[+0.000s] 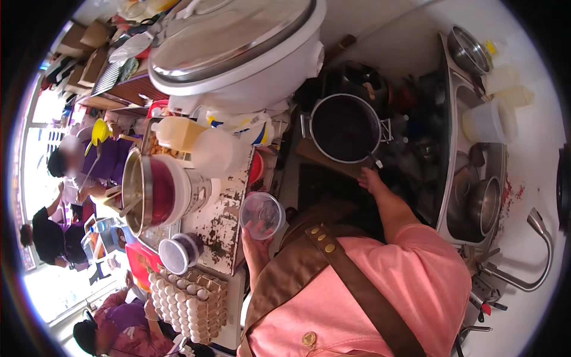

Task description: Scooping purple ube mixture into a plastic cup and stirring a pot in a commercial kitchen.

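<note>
My left hand holds a clear round plastic container, its open mouth facing up, beside the worn white table. My right hand reaches to the near side of a large two-handled metal pot with dark contents. A utensil handle sticks out over the pot's rim, just above my right fingers; whether they grip it cannot be told. On the table, left of the held container, lie stacked round containers with a pale lid and dark contents.
Egg trays, a big steel bowl, a plastic jug and a large white lidded vessel crowd the left side. A sink with metal bowls is at right. Several people stand beyond the table; one holds a yellow ladle.
</note>
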`<state>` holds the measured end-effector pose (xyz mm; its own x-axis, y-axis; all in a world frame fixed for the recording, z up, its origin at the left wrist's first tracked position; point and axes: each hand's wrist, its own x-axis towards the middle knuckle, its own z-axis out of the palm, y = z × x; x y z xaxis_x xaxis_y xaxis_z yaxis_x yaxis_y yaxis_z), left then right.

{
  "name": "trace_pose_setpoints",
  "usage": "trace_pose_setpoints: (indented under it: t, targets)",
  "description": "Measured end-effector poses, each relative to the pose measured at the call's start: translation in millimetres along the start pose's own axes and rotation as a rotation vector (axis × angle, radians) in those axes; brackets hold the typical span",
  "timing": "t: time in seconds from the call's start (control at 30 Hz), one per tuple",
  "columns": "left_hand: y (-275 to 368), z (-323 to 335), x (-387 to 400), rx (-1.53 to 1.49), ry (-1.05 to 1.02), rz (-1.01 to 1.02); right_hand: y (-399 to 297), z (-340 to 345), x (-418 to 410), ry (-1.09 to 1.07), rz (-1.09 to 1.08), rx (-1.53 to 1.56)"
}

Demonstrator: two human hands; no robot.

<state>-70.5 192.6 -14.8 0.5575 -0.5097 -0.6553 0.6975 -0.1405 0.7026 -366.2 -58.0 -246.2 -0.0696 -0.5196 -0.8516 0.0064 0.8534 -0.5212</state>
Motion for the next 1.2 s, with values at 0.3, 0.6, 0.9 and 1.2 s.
trace_pose_setpoints:
  t: [0.3, 0.6, 0.9, 1.2]
  targets:
    - [1.7, 41.5, 8.9, 0.14, -0.091, -0.057, -54.6, 25.0, -14.6, 0.154, -0.346, 0.436]
    - [-13.4, 59.2, 25.8, 0.205, -0.118, -0.143, -90.9, 44.4, 9.8, 0.175, -0.932, -0.433]
    - [-9.4, 67.6, 30.3, 0.258, -0.1, -0.132, -115.1, 29.5, -9.3, -0.096, -1.56, -1.508]
    - [-6.0, 68.3, 29.5, 0.285, -0.083, -0.17, -61.2, 51.5, 14.1, -0.171, -1.383, -1.267]
